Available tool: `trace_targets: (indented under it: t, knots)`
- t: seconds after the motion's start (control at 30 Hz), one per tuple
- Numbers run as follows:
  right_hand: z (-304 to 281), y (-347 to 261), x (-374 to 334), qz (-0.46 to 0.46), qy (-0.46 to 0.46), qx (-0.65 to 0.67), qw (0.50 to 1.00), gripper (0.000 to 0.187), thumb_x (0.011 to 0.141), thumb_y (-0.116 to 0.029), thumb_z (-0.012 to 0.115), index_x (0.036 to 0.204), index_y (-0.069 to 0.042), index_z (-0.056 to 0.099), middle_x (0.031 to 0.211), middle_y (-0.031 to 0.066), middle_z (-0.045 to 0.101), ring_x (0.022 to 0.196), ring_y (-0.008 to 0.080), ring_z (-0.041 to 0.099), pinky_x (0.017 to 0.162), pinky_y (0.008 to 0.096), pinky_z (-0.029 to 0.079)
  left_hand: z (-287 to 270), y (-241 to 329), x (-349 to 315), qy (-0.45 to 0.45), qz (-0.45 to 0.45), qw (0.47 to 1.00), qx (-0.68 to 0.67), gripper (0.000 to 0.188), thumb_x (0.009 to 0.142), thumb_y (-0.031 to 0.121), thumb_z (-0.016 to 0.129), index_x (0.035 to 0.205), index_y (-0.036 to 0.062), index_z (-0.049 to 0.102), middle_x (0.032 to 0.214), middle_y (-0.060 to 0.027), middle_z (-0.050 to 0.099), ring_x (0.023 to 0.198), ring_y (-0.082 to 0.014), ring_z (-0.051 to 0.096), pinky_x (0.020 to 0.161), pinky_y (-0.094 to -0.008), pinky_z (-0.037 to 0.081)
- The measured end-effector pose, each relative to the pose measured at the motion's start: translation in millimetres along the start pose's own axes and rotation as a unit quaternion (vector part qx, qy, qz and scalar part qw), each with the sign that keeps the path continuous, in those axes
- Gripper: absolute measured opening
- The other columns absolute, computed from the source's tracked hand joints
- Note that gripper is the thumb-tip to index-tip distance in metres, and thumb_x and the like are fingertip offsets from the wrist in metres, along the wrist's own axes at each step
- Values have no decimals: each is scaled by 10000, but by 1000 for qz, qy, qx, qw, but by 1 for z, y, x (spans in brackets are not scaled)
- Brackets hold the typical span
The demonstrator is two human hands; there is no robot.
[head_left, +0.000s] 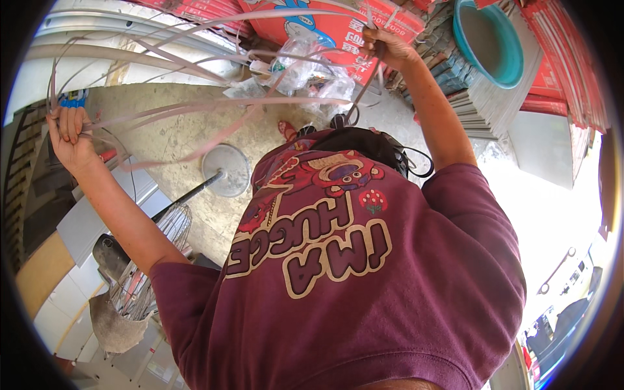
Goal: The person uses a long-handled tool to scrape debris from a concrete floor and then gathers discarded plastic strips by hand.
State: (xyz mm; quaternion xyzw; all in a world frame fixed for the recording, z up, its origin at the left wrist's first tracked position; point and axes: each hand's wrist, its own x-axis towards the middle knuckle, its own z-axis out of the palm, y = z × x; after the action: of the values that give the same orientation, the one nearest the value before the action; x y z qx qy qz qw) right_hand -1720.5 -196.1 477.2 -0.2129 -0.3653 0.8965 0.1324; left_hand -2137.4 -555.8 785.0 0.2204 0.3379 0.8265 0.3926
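Long pinkish-grey plastic packing straps (279, 101) spread in loose loops between my two raised hands. My left hand (73, 140), out at the far left, has its fingers curled round the straps. My right hand (393, 51) is up at the top, closed on strap ends beside a red carton (325, 26). One darker length hangs from it toward my waist. Below the loops, crumpled clear plastic bags (305, 71) lie on the floor. A small black bag (364, 144) rests against my front.
A standing fan (182, 227) with a round base is at my left, a grey cloth (117, 325) hanging on it. To the right, a turquoise basin (510, 75) sits by stacked flat boards (487, 107). Long pale pipes (117, 29) run along the upper left.
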Motion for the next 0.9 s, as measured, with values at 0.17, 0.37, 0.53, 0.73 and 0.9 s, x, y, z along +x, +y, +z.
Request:
trace_targets:
  t: [0.17, 0.37, 0.53, 0.73, 0.9]
  knots:
    - [-50, -22, -35, -10, 29, -56, 998, 240, 780, -195, 687, 933, -25, 616, 742, -2, 545, 653, 123, 543, 793, 334, 484, -58, 12, -3, 64, -44, 996, -46, 195, 942, 147, 419, 777, 46, 439, 449, 42, 227, 368, -64, 194, 488, -236, 263]
    - [-64, -45, -56, -15, 75, -116, 990, 279, 778, -174, 693, 983, 1, 619, 836, 21, 602, 683, 128, 552, 757, 316, 488, -91, 5, -12, 171, -38, 983, -62, 177, 935, 127, 428, 798, 19, 459, 443, 41, 249, 375, -57, 239, 488, -215, 254]
    - [-82, -61, -78, -65, 148, -114, 980, 245, 801, -155, 669, 979, 5, 619, 825, 13, 595, 691, 109, 541, 672, 279, 468, -117, 9, -25, 204, -44, 978, -30, 177, 934, 134, 441, 808, 13, 471, 435, 47, 239, 370, -57, 227, 479, -218, 253]
    - [-89, -79, -98, -61, 184, -171, 966, 165, 830, -202, 644, 899, -54, 623, 722, -23, 546, 664, 76, 516, 640, 211, 421, -121, 10, -39, 188, -75, 977, 71, 198, 940, 171, 457, 817, 20, 493, 432, 51, 231, 370, -52, 215, 469, -210, 244]
    - [-107, -76, -93, -31, 225, -238, 944, 175, 849, -253, 615, 800, -87, 591, 669, -26, 530, 612, 57, 505, 574, 197, 384, -98, -4, -41, 191, -104, 959, 183, 196, 929, 232, 497, 817, 72, 504, 455, 66, 263, 368, -46, 203, 437, -199, 212]
